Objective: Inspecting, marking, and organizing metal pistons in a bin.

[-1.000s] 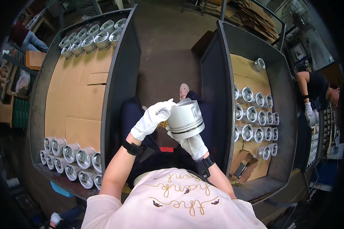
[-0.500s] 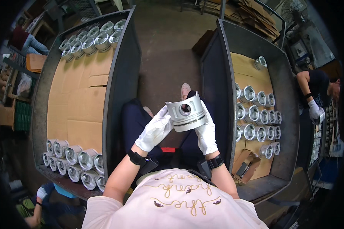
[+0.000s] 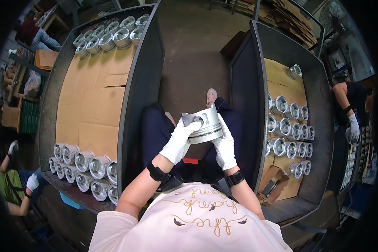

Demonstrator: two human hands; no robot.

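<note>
Between my white-gloved hands, above my lap, is a silvery metal piston (image 3: pixel 206 128) with ring grooves and a pin hole in its side. My left hand (image 3: pixel 182 140) grips its left side, the thumb laid over the pin hole. Fingers of my right hand (image 3: pixel 225 147) wrap the piston's right side, partly hidden behind it. Dark bands circle both my wrists.
To the left stands a deep metal bin (image 3: pixel 140 90) lined with cardboard (image 3: pixel 92 105), pistons along its far and near ends. The right bin (image 3: pixel 248 113) holds rows of pistons and a small open carton (image 3: pixel 274 183). A co-worker's gloved hand (image 3: pixel 353 130) is at far right, another person (image 3: pixel 19 185) lower left.
My left thumb has come over the pin hole, and the piston has turned slightly. The whole view has shifted a little. At lower left the other person's hands show more.
</note>
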